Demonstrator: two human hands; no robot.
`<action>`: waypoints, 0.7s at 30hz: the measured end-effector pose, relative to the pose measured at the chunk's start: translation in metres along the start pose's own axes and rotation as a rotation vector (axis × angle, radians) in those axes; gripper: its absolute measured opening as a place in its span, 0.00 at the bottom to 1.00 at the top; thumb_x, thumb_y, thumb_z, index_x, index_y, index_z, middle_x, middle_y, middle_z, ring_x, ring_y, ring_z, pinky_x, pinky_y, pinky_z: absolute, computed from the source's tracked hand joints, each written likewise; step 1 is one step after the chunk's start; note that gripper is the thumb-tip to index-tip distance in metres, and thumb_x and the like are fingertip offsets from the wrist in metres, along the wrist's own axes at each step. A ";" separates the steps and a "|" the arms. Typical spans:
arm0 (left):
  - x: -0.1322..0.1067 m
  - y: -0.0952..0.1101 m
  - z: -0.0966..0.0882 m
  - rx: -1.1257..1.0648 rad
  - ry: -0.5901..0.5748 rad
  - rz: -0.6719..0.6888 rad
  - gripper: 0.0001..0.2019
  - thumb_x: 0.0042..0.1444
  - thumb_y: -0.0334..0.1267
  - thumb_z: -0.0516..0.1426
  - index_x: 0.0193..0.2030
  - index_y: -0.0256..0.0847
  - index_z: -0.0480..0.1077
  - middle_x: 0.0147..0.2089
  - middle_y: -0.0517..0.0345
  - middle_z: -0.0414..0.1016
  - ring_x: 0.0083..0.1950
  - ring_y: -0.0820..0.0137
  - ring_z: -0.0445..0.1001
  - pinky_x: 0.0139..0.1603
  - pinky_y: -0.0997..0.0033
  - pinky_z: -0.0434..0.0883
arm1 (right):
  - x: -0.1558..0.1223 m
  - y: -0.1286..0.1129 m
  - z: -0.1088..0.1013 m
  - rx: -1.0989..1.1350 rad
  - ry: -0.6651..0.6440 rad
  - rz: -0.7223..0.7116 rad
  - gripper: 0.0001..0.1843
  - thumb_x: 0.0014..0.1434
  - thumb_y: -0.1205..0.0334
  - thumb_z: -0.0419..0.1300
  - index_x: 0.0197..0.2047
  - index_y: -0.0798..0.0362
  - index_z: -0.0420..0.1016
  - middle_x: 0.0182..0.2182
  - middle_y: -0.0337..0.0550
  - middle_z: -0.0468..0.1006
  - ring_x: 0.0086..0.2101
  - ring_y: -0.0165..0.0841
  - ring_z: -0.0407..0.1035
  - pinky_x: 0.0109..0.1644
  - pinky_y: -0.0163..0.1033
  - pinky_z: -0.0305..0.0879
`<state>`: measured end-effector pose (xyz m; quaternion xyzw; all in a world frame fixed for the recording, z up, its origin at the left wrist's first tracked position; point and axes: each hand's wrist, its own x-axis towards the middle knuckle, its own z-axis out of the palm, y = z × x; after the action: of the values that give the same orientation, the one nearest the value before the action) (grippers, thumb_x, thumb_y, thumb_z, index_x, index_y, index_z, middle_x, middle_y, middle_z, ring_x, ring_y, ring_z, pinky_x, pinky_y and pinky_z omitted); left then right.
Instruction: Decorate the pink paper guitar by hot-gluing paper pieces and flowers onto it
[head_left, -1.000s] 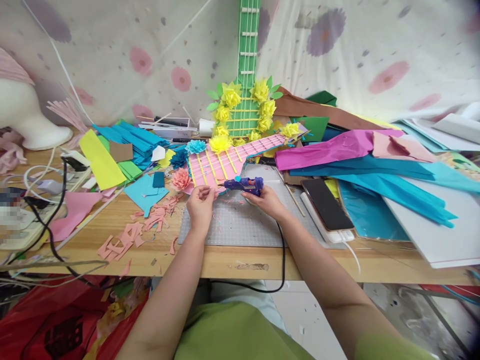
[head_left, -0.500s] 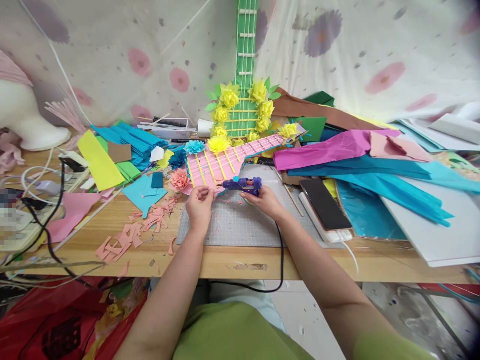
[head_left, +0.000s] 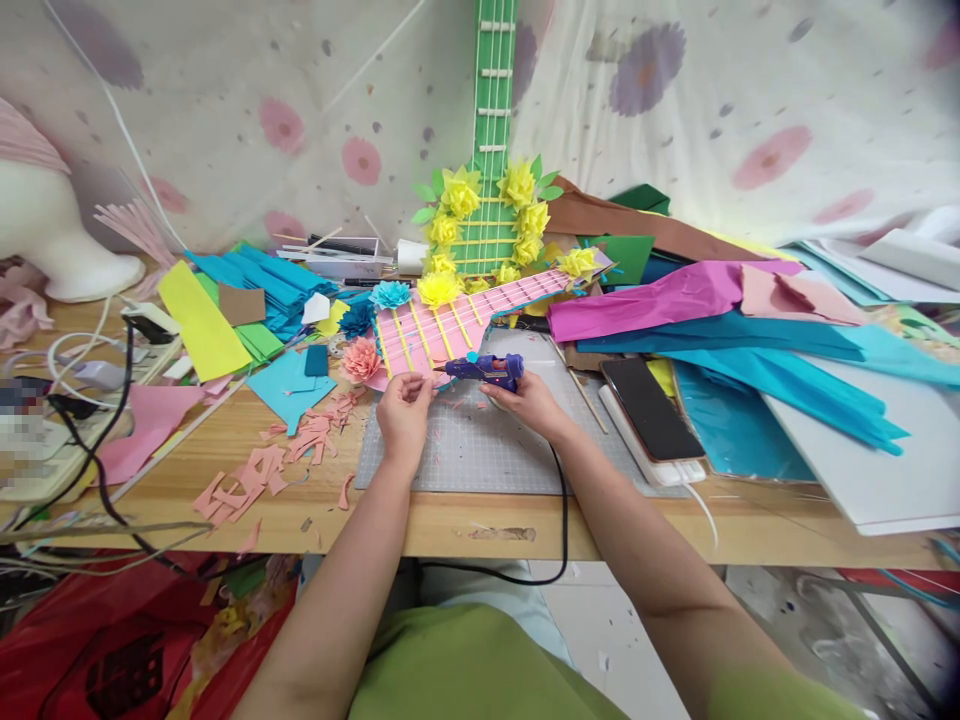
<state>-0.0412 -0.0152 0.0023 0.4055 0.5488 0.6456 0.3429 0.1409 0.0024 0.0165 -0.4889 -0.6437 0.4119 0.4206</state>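
Observation:
My right hand [head_left: 525, 400] is wrapped round a dark blue glue gun [head_left: 491, 371], whose nozzle points left. The nozzle tip is close to the pinched fingers of my left hand [head_left: 405, 408]; whatever they hold is too small or hidden to name. Just behind both hands lies a pink paper guitar [head_left: 427, 335] with yellow strips and pale strings. Blue, yellow and pink paper flowers sit along its edge, among them a pink flower [head_left: 361, 360] left of my left hand. A green paper guitar [head_left: 491, 210] with yellow flowers stands upright behind it.
A grey cutting mat [head_left: 480, 460] lies under my hands. Pink paper scraps [head_left: 259, 480] are scattered to the left, beside a blue paper piece [head_left: 292, 388]. To the right are a phone [head_left: 652, 410] on a white power bank and folded magenta paper [head_left: 660, 297]. The gun's black cord [head_left: 564, 520] hangs over the table edge.
My left hand has shifted very slightly to the right near the nozzle. The glue gun and my right hand look the same, and the view has moved a touch.

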 end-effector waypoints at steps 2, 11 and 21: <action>0.000 -0.001 0.000 0.004 -0.004 0.006 0.09 0.46 0.38 0.61 0.34 0.38 0.69 0.29 0.58 0.76 0.29 0.71 0.77 0.34 0.70 0.75 | 0.000 -0.002 -0.001 0.006 0.016 0.000 0.22 0.46 0.48 0.64 0.41 0.55 0.75 0.31 0.43 0.77 0.32 0.34 0.70 0.36 0.39 0.67; 0.001 -0.004 -0.003 0.039 -0.013 0.024 0.10 0.46 0.39 0.62 0.34 0.38 0.69 0.30 0.57 0.76 0.28 0.72 0.75 0.32 0.72 0.72 | 0.006 -0.003 -0.025 0.061 0.222 0.090 0.22 0.46 0.42 0.61 0.24 0.54 0.70 0.15 0.35 0.65 0.18 0.26 0.57 0.23 0.34 0.56; 0.013 0.026 -0.013 -0.085 0.143 0.082 0.18 0.42 0.36 0.64 0.42 0.38 0.68 0.31 0.56 0.77 0.34 0.71 0.77 0.35 0.73 0.72 | 0.018 0.037 -0.053 -0.377 0.553 0.304 0.30 0.45 0.37 0.59 0.36 0.58 0.77 0.27 0.51 0.78 0.31 0.41 0.71 0.37 0.42 0.64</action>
<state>-0.0584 -0.0134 0.0291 0.3658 0.5267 0.7091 0.2931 0.1984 0.0328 0.0002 -0.7408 -0.4903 0.1963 0.4151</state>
